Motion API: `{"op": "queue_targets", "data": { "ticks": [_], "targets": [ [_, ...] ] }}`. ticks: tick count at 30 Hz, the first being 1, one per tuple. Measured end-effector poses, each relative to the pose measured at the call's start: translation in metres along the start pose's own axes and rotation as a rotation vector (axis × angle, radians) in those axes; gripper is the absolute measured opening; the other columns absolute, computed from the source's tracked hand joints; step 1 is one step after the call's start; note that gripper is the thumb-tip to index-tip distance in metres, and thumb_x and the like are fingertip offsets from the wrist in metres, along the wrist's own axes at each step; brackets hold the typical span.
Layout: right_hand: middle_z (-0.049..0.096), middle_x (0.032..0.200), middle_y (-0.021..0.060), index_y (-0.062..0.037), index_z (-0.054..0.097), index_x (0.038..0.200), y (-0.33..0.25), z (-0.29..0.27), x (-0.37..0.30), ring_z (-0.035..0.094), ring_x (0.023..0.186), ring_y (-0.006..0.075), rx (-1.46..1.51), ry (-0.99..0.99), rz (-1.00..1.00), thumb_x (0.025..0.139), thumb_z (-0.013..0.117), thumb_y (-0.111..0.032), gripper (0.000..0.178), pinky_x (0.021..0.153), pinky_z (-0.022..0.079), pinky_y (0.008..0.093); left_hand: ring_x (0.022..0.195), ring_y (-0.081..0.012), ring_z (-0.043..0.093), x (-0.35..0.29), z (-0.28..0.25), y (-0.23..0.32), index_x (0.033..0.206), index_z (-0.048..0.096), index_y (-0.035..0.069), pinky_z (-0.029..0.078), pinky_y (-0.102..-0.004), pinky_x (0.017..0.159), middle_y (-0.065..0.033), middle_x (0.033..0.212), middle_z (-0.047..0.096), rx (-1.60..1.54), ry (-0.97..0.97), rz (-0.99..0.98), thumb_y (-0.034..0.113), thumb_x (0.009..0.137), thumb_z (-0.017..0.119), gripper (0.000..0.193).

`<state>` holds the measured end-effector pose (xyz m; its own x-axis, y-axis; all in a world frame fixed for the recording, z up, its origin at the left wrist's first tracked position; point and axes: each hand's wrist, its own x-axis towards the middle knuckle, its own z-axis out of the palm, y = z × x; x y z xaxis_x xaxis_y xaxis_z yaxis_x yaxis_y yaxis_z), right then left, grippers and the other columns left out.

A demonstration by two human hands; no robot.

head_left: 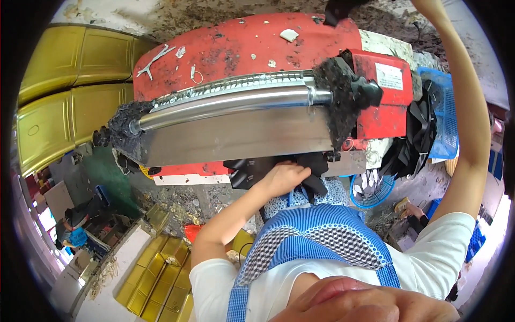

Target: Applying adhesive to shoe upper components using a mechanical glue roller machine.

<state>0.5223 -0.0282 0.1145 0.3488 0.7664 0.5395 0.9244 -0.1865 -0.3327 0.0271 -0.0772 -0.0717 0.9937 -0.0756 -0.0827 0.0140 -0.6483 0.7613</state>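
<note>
In front of me stands a red machine with a shiny metal roller and a flat steel plate. Below the plate's near edge lie black flexible pieces, against my apron. My left hand is on them, its fingers curled in around one black piece. Stretched far up to the right, my right hand is cut off by the picture's upper edge, so its fingers are hidden. To its left hangs a dark limp piece; whether the hand touches it cannot be seen.
Black pieces hang in a heap beside a blue basket on the right. A round blue basket with pale pieces stands below. Gold-coloured boxes are stacked at left, with more gold boxes low down. Dark fluff clings to the roller's ends.
</note>
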Motion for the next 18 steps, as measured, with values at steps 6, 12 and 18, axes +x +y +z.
{"op": "queue_targets", "data": {
  "ticks": [6, 12, 18],
  "targets": [
    [0.056, 0.072, 0.0122, -0.0052, 0.053, 0.113, -0.002, 0.007, 0.005, 0.057, 0.071, 0.0214, 0.006, -0.062, 0.023, 0.084, 0.051, 0.0, 0.03, 0.067, 0.047, 0.0355, 0.09, -0.016, 0.066, -0.02, -0.101, 0.052, 0.119, 0.057, 0.005, 0.052, -0.0286, 0.077, -0.0085, 0.104, 0.068, -0.681, 0.39, -0.557, 0.005, 0.085, 0.065, 0.034],
    [0.063, 0.084, 0.0181, 0.003, 0.066, 0.083, -0.125, 0.072, -0.002, 0.059, 0.084, 0.0305, 0.322, -0.884, -0.22, 0.088, 0.057, -0.02, 0.025, 0.077, 0.047, 0.0398, 0.107, -0.0114, 0.056, -0.031, -0.094, 0.043, 0.119, 0.058, -0.003, 0.043, -0.0269, 0.094, -0.0069, 0.113, 0.064, -1.212, 0.571, -0.807, 0.012, 0.092, 0.064, 0.032],
    [0.055, 0.131, 0.0176, 0.0006, 0.058, 0.125, -0.166, 0.102, -0.04, 0.052, 0.117, 0.0304, 0.185, -1.472, 0.099, 0.097, 0.043, -0.052, 0.062, 0.099, 0.039, 0.0379, 0.099, -0.014, 0.061, 0.015, -0.119, 0.023, 0.12, 0.054, -0.004, 0.048, -0.0274, 0.087, -0.012, 0.11, 0.066, -1.092, 0.655, -0.645, 0.012, 0.092, 0.062, 0.033]
  ]
}}
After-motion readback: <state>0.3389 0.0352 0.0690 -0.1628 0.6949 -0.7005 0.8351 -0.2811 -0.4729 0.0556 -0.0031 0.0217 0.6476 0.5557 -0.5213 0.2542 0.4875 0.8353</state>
